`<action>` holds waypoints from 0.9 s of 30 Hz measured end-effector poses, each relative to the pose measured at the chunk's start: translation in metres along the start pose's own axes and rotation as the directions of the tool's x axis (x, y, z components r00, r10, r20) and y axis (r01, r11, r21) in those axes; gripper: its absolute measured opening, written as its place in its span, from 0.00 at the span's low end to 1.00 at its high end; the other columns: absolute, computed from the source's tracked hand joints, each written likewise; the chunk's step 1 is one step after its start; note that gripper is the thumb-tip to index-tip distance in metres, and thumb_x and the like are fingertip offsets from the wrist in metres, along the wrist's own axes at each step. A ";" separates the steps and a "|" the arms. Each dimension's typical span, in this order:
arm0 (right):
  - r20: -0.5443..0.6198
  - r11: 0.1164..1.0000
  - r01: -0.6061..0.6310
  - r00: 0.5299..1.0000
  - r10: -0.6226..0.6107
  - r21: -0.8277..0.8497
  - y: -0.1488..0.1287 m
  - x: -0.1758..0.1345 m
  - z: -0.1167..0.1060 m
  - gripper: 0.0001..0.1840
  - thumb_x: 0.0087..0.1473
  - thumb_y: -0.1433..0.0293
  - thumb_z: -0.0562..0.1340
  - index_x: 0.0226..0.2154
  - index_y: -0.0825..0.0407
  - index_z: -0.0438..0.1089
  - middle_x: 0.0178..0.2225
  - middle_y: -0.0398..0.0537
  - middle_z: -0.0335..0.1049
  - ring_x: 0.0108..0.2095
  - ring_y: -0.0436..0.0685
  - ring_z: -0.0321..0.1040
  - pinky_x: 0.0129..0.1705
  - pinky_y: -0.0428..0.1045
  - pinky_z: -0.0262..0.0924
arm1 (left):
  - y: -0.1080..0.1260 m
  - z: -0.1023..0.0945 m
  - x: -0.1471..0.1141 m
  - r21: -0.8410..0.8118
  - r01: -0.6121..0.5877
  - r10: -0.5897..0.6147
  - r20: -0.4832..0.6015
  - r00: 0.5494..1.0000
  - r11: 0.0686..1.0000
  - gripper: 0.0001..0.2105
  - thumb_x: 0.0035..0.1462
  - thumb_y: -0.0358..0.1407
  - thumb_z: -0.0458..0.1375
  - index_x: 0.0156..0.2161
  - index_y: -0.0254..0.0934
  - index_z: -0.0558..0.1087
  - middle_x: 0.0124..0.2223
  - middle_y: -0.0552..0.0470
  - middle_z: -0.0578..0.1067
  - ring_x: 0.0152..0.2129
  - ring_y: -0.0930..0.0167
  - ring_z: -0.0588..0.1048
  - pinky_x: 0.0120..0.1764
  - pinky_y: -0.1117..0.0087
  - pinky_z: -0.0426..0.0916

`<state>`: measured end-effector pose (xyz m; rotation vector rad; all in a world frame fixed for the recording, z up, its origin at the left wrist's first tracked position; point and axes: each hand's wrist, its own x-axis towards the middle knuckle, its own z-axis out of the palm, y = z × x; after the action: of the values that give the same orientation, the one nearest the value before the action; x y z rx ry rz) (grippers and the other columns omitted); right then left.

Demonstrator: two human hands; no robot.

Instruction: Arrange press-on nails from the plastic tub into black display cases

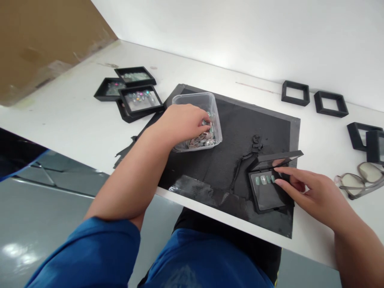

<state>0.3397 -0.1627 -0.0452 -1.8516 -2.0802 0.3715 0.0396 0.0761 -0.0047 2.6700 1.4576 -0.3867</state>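
My left hand [187, 122] reaches into a clear plastic tub [218, 128] with a pile of press-on nails [207, 138] inside. Its thumb and fingers are closed around a small greenish nail, partly hidden by the fingers. On the right, a black display case [255, 200] lies with its windowed lid [277, 160] tilted up. A short row of pale green press-on nails [263, 180] sits on its clear film, one of them with a shiny decoration. My right hand [312, 192] pinches at the row's right end, thumb and index finger at the last nail [273, 179].
A worn black mat [234, 132] covers part of the white table [75, 116]. At the left lie several filled black cases [141, 100]. Black frames [295, 93] stand at the back right, near eyeglasses [360, 180]. A cardboard panel [54, 44] borders the left side.
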 end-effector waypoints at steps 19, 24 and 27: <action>0.028 0.998 -0.069 0.997 0.069 -0.011 0.007 -0.004 0.004 0.31 0.71 0.41 0.55 0.53 0.45 0.81 0.22 0.40 0.65 0.20 0.52 0.63 0.22 0.48 0.59 | -0.001 -0.006 -0.006 -0.191 -0.062 0.048 -0.077 0.996 0.980 0.11 0.67 0.43 0.55 0.45 0.41 0.76 0.48 0.50 0.82 0.40 0.64 0.78 0.38 0.66 0.63; 0.016 0.999 -0.052 0.999 0.052 -0.012 0.007 -0.003 0.004 0.31 0.72 0.42 0.54 0.52 0.45 0.81 0.22 0.40 0.66 0.19 0.51 0.63 0.22 0.47 0.59 | 0.000 -0.014 -0.013 -0.380 -0.103 0.020 -0.216 0.976 0.919 0.11 0.67 0.43 0.52 0.42 0.38 0.70 0.40 0.49 0.79 0.31 0.69 0.72 0.36 0.66 0.62; 0.015 0.999 -0.037 0.999 0.037 -0.015 0.006 -0.004 0.004 0.30 0.72 0.42 0.54 0.52 0.45 0.81 0.22 0.40 0.66 0.19 0.51 0.63 0.22 0.47 0.58 | -0.001 -0.014 -0.014 -0.456 -0.183 0.044 -0.300 0.953 0.871 0.12 0.67 0.43 0.50 0.38 0.37 0.69 0.33 0.52 0.74 0.27 0.72 0.68 0.35 0.67 0.61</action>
<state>0.3441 -0.1655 -0.0515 -1.9033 -2.0667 0.3823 0.0341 0.0673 0.0128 2.4415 1.2336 0.3422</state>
